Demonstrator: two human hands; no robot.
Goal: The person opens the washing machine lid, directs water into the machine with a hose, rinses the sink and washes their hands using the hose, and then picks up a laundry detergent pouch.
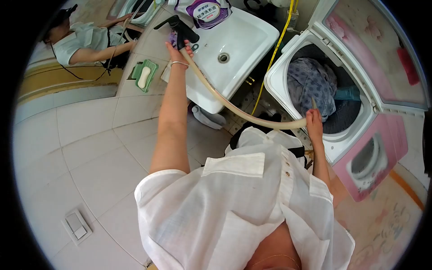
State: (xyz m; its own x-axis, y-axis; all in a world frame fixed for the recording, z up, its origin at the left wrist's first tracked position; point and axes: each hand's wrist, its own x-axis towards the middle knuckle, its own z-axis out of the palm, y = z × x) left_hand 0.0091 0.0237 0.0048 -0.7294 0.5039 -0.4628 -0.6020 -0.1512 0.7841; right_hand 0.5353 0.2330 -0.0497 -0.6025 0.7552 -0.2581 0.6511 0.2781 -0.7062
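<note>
A beige hose (243, 114) is being held near both ends — at the left edge of the sink (252, 40), beside the black faucet (182, 30), it is being gripped by the curled left hand (180, 51); at the near edge of the washing machine (275, 81), it is being pinched by the right hand (314, 120) — its tip (313, 103) being pointed over patterned cloth (310, 76).

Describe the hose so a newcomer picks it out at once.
Find the white sink and, to its right, the open washing machine. The hose curves between them, gripped by the left hand beside the black tap and by the right hand near the machine's opening. It is thick and beige, unlike the thin yellow cord.
</note>
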